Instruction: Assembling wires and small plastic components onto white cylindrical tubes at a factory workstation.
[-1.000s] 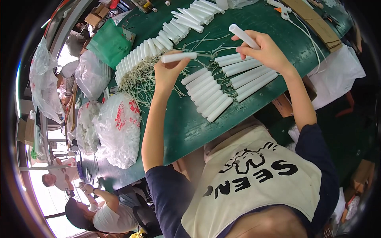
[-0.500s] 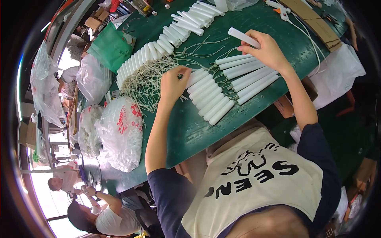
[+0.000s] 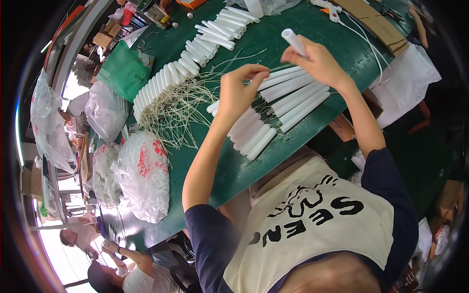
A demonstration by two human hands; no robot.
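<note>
My right hand (image 3: 317,62) grips a white tube (image 3: 291,39), its near end hidden by the fingers. My left hand (image 3: 239,90) is closed in a pinch close by, on what looks like a thin cord (image 3: 281,67) running toward the right hand. Beneath the hands, several white tubes (image 3: 304,111) lie side by side, with short cord ends at their left. A second group of white tubes (image 3: 261,142) lies below my left hand, which partly covers it. Beyond it spreads a tangle of pale cords (image 3: 173,115), next to a long row of white tubes (image 3: 168,75).
Stuffed plastic bags (image 3: 144,180) and a green bag (image 3: 124,68) stand at the left of the green table (image 3: 205,168). A white glue gun (image 3: 333,13) with a cable lies at the far right beside flat cardboard (image 3: 376,24). Another person (image 3: 141,273) sits at lower left.
My left hand has moved right, from the cord tangle to beside my right hand. The tube in my right hand has tipped more upright. The whole view has shifted slightly.
</note>
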